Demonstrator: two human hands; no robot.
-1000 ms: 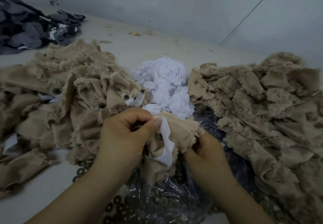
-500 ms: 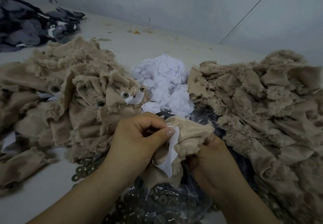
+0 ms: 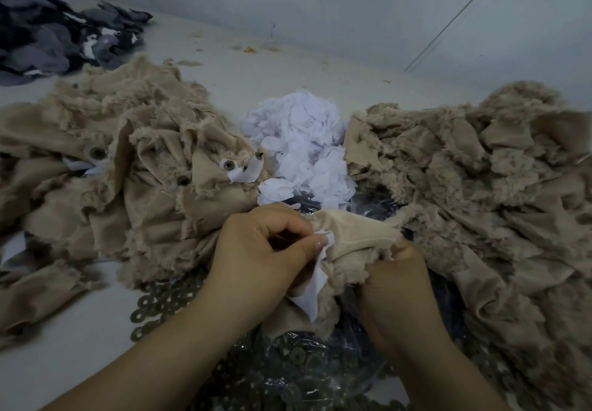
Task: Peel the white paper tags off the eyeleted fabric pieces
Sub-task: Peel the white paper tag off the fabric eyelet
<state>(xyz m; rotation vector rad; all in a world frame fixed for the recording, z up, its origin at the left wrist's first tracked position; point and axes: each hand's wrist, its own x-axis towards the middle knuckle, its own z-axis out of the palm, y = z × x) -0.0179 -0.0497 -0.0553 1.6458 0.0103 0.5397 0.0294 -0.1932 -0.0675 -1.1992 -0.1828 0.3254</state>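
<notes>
Many peeled tags (image 3: 301, 141) lie at 12 o'clock; left hand (image 3: 256, 250) pinches a tag (image 3: 312, 292), right hand (image 3: 397, 285) grips the cloth (image 3: 355, 237); tagged pile (image 3: 128, 170) waits at 9 o'clock

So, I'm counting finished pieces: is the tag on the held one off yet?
Still on: the white tag hangs from the fabric piece, pinched by the left hand.

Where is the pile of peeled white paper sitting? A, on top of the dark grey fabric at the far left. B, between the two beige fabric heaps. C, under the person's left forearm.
B: the white paper pile lies in the gap between the left beige heap and the right beige heap.
</notes>
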